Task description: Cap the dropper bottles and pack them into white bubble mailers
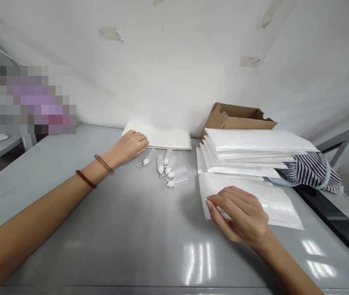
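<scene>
My left hand (pixel 130 146) reaches far across the grey table (pixel 100 229), fingers curled, right beside one small clear dropper bottle (pixel 147 157); whether it grips the bottle or the white sheets is unclear. Several more small bottles (pixel 172 172) lie just to the right. My right hand (pixel 238 213) rests on a white padded mailer (pixel 278 205) lying flat near me, fingers bent and pinching its left edge. A flat stack of white sheets (pixel 168 139) lies against the wall behind the bottles.
A pile of white padded mailers (pixel 254 149) sits at the right, with an open cardboard box (pixel 238 116) behind it. A striped cloth (pixel 312 170) and a black flat object (pixel 334 217) lie at the right edge. The white wall is close behind.
</scene>
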Demonstrator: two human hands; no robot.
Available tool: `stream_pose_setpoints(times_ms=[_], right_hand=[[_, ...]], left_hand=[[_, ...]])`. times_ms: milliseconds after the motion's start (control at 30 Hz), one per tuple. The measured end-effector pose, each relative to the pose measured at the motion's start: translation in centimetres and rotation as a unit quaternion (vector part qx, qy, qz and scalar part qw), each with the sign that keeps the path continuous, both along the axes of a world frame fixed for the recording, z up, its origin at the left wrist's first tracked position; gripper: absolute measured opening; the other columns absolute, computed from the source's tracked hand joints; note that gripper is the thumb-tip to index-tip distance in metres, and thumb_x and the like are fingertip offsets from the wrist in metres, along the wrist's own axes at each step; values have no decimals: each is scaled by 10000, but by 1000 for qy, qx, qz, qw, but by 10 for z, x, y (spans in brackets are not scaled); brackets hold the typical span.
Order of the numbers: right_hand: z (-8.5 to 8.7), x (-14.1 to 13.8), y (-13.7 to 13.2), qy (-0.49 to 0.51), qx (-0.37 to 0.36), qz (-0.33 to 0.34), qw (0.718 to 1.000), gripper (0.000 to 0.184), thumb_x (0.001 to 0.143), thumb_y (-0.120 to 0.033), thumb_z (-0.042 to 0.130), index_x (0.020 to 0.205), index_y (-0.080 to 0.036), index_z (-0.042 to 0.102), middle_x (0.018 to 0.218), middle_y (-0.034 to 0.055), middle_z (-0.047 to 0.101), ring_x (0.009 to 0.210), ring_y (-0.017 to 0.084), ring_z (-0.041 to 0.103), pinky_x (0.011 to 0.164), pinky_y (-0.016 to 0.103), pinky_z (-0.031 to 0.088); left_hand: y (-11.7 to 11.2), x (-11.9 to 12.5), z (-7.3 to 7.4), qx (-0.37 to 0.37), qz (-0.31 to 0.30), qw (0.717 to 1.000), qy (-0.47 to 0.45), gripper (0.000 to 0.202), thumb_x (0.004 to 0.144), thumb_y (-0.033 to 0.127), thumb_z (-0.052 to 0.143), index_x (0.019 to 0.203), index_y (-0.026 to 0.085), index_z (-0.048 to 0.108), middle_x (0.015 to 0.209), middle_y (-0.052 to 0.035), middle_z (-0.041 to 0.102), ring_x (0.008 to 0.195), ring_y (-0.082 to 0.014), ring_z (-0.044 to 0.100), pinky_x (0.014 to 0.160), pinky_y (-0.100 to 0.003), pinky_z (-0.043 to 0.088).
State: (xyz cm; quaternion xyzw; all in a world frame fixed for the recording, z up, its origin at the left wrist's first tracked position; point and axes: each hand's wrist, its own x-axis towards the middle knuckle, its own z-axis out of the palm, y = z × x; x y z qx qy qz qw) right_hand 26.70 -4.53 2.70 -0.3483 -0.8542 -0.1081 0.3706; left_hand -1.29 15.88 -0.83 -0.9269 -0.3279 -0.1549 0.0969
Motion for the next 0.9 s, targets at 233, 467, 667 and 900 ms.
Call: stream_pose_setpoints(times_ms=[233, 467, 667, 900], right_hand=[[1, -3, 0, 12, 12, -6, 1000, 157, 789, 23, 578, 847, -123, 580, 600, 40, 602, 531, 134, 519, 467, 269, 433], [11, 4, -16, -3, 123, -89, 988, 311, 716, -13, 662, 1011, -104, 622, 899, 120, 645, 809, 225, 624, 638, 349, 539], [23, -8, -43, -64, 77, -59, 993, 237, 742, -132, 703, 974, -124, 651, 943, 95, 647, 887, 227, 608, 753, 358, 532], [-21, -36, -25, -248, -186, -51, 949, 890, 736, -549, 705, 1400, -54, 381, 1436, 311, 355, 1331, 473, 308, 953, 641, 404]], left_hand=[[-31, -6, 0, 173, -4, 981, -82, 213, 889, 82, 418, 795, 124, 604, 936, -167, 696, 812, -265, 674, 700, -407, 543], [-116, -20, 20, 248, -197, 943, -98, 95, 831, 115, 631, 787, 196, 606, 881, -37, 715, 886, -182, 689, 759, -271, 595], [-161, 13, 24, 153, -323, 932, -56, 263, 900, 74, 454, 787, 123, 687, 890, -108, 727, 876, -222, 686, 724, -300, 595], [-173, 39, 3, 34, -357, 928, -98, 203, 895, 80, 476, 834, 107, 667, 826, -106, 709, 830, -203, 664, 779, -294, 567]])
